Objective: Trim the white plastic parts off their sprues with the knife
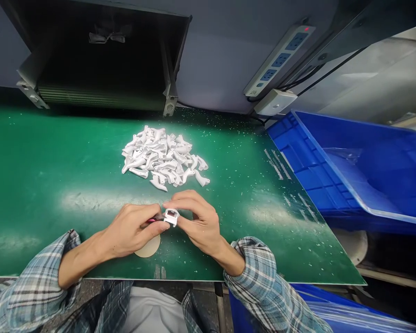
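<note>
Now the left hand (128, 230) and right hand (197, 222) are curled closed, pinching a small white plastic frame (171, 217) between them, light and stiff by the look, best held by its rim!

Green recorded on the table top (55, 157); white on the heaped plastic parts (164, 157); blue on the crate (350, 162) beyond the right edge; blue-grey plaid observed on the sleeves (34, 273).

We can pass left along the tabletop (48, 185); the white pile (164, 157) stands straight ahead, the blue bin (350, 166) beyond the right edge.
</note>
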### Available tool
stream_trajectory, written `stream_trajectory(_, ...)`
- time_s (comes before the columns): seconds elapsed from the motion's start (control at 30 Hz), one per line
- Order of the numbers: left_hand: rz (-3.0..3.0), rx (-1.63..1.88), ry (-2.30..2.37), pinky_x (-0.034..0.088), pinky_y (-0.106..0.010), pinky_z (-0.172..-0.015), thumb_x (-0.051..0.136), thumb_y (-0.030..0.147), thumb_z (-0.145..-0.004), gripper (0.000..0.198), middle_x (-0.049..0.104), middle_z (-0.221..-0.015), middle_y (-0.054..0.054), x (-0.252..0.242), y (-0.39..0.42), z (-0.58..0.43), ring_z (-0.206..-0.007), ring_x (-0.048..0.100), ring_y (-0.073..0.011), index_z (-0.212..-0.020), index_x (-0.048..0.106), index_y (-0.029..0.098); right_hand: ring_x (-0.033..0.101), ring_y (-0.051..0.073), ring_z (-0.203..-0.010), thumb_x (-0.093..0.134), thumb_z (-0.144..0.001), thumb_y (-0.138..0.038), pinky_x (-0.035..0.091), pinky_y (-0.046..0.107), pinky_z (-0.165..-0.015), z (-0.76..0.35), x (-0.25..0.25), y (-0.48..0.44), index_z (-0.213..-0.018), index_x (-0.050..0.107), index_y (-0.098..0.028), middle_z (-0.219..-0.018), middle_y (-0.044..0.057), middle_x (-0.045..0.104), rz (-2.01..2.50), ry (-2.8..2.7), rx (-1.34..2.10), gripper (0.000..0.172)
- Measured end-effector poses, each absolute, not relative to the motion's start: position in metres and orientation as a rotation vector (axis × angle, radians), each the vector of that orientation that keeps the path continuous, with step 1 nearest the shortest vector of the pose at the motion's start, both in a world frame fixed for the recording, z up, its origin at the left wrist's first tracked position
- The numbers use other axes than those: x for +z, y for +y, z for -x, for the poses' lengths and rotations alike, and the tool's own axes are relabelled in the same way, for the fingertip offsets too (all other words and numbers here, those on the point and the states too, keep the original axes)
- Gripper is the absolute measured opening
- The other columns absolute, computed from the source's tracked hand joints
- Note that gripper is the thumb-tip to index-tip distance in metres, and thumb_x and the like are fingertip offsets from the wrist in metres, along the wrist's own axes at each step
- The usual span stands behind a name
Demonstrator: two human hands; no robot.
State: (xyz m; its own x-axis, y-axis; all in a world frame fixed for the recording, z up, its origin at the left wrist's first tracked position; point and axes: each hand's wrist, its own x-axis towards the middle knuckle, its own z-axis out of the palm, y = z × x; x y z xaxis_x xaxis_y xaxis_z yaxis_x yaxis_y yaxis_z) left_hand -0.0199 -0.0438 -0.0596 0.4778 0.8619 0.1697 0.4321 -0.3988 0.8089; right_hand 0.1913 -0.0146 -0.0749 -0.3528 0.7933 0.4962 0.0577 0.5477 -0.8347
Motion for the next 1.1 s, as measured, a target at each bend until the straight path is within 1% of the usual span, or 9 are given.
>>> stream_trajectory(0.17,-2.01,0.719,1.0,0.025,-0.024,-0.052,0.046,0.037,-0.106,0.043,0.031,-0.061,0.007,-0.058,-0.041,0.021,-0.055,0.028,-0.0087,-0.067,0.04,0.02,0.07,0.022,-0.09,0.073,-0.095,-0.024,0.06,0.039,-0.083,-0.19,-0.075,-0.015,-0.11,0.079,-0.031,-0.098,0.005,0.075,0.781,-1.77,0.968,0.018)
stream_trajectory(0.23,-1.995,0.762,1.034,0.026,-0.023,-0.051,0.051,0.037,-0.105,0.041,0.034,-0.061,0.007,-0.06,-0.041,0.022,-0.054,0.03,-0.0082,-0.069,0.044,0.019,0.07,0.022,-0.092,0.073,-0.094,-0.025,0.059,0.039,-0.084,-0.189,-0.075,-0.015,-0.11,0.079,-0.031,-0.099,0.005,0.075,0.785,-1.761,0.996,0.017)
stream_trajectory(0.33,-1.938,0.906,1.19,0.032,-0.02,-0.05,0.059,0.034,-0.101,0.019,0.05,-0.066,0.007,-0.062,-0.043,0.024,-0.054,0.038,-0.0073,-0.089,0.059,0.019,0.069,0.02,-0.093,0.076,-0.092,-0.026,0.059,0.036,-0.084,-0.187,-0.074,-0.016,-0.113,0.077,-0.031,-0.104,0.004,0.074,0.794,-1.706,1.138,0.022)
stream_trajectory(0.4,-1.908,0.965,1.283,0.037,-0.019,-0.053,0.058,0.029,-0.1,0.01,0.06,-0.074,0.005,-0.063,-0.044,0.025,-0.056,0.045,-0.0076,-0.103,0.062,0.02,0.069,0.019,-0.093,0.081,-0.088,-0.029,0.059,0.034,-0.084,-0.186,-0.074,-0.017,-0.117,0.076,-0.031,-0.106,0.004,0.073,0.804,-1.618,1.335,0.03)
stream_trajectory(0.5,-1.946,0.946,1.348,0.04,-0.019,-0.053,0.053,0.025,-0.101,0.012,0.063,-0.075,0.004,-0.062,-0.043,0.026,-0.055,0.048,-0.008,-0.107,0.062,0.021,0.069,0.019,-0.09,0.085,-0.083,-0.038,0.06,0.034,-0.082,-0.186,-0.073,-0.016,-0.116,0.076,-0.027,-0.107,0.005,0.073,0.84,-1.419,1.657,0.036)
stream_trajectory(0.6,-2.177,0.938,1.444,0.042,-0.02,-0.054,0.056,0.032,-0.102,0.017,0.065,-0.073,0.004,-0.061,-0.04,0.028,-0.054,0.051,-0.0087,-0.112,0.062,0.02,0.066,0.017,-0.081,0.085,-0.082,-0.045,0.06,0.031,-0.071,-0.187,-0.071,-0.013,-0.114,0.074,-0.025,-0.101,0.005,0.073,0.863,-1.237,1.852,0.039)
stream_trajectory(0.7,-2.549,0.923,1.545,0.041,-0.024,-0.059,0.059,0.043,-0.102,0.025,0.069,-0.076,0.0,-0.061,-0.037,0.03,-0.063,0.06,-0.0117,-0.098,0.064,0.018,0.063,0.014,-0.074,0.087,-0.08,-0.045,0.056,0.027,-0.066,-0.19,-0.068,-0.009,-0.108,0.072,-0.022,-0.091,0.003,0.07,0.901,-1.184,1.89,0.039)
stream_trajectory(0.8,-2.735,0.821,1.655,0.034,-0.028,-0.055,0.055,0.047,-0.104,0.036,0.064,-0.068,0.001,-0.063,-0.037,0.03,-0.061,0.059,-0.0125,-0.081,0.059,0.019,0.06,0.013,-0.07,0.087,-0.079,-0.045,0.053,0.026,-0.063,-0.191,-0.064,-0.008,-0.103,0.07,-0.02,-0.086,0.002,0.067,0.934,-1.188,1.914,0.038)
stream_trajectory(1.1,-2.859,0.695,1.713,0.025,-0.03,-0.052,0.046,0.048,-0.108,0.048,0.053,-0.06,0.002,-0.061,-0.038,0.028,-0.055,0.049,-0.0123,-0.07,0.053,0.019,0.055,0.011,-0.06,0.086,-0.081,-0.044,0.05,0.026,-0.059,-0.192,-0.058,-0.009,-0.098,0.067,-0.02,-0.078,-0.001,0.064,0.959,-1.214,1.943,0.035)
